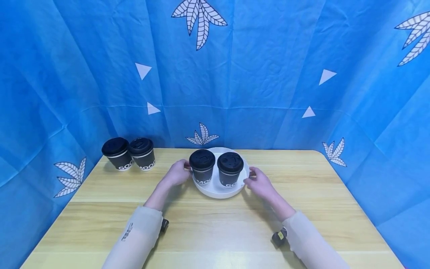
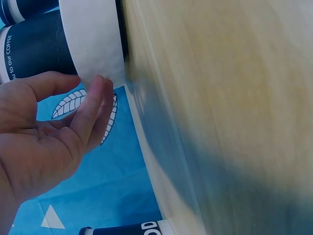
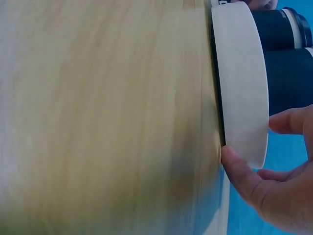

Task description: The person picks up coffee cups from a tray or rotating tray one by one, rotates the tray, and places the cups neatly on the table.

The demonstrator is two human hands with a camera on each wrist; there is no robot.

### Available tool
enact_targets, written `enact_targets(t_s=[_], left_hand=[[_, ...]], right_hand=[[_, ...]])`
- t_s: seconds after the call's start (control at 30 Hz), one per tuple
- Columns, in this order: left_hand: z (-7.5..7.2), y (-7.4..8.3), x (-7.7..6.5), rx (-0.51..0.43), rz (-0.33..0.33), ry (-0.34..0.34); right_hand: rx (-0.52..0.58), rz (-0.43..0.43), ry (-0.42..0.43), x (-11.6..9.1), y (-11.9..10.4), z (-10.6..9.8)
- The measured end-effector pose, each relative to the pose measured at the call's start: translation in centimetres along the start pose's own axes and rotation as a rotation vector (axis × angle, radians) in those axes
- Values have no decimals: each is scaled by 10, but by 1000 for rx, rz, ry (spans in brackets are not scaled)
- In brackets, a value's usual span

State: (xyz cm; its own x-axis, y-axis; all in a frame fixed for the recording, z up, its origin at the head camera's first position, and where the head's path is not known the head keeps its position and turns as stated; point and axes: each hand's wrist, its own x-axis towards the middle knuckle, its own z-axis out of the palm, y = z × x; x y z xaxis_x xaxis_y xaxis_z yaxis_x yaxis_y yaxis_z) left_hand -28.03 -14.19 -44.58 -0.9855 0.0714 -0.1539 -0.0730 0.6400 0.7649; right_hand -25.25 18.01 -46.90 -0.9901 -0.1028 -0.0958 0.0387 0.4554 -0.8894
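- Head view: a blue cloth curtain with white leaf and triangle prints [image 1: 262,74] enclosed the back and sides of a pale wood-grain table [image 1: 218,231].
- At the table's far left, two lidded black paper cups, an outer cup [image 1: 121,161] and an inner cup [image 1: 145,161], stood close together. The left hand [image 1: 177,173] was between this pair and a round, white, low-walled tray [image 1: 218,195].
- The tray was located near the table's rear edge, about mid-width. It bore a left tray cup [image 1: 202,175] and a right tray cup [image 1: 229,178], both black paper with black lids, set near each other.
- Orientation: the tray was circular, open side up. Both borne cups had their long axes upright, lids uppermost, white lettering toward the front.
- The left hand pinched the tray's left side, thumb at the rim, fingers against the outer wall.
- The right hand [image 1: 260,183] pinched the right side, thumb at the rim, one fingertip at the lower edge.
- Base-to-table contact could not be determined.
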Motion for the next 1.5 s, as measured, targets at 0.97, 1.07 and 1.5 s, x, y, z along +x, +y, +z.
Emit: enact_targets(t_s=[0.97, 1.07, 1.5], left_hand=[[0, -4, 6, -2, 37, 48], [-1, -5, 7, -3, 36, 47], [-13, -8, 0, -79, 78, 37]], right_hand=[[-764, -196, 49, 23, 2, -10], [-816, -199, 48, 24, 1, -9], [-882, -214, 65, 23, -2, -7]])
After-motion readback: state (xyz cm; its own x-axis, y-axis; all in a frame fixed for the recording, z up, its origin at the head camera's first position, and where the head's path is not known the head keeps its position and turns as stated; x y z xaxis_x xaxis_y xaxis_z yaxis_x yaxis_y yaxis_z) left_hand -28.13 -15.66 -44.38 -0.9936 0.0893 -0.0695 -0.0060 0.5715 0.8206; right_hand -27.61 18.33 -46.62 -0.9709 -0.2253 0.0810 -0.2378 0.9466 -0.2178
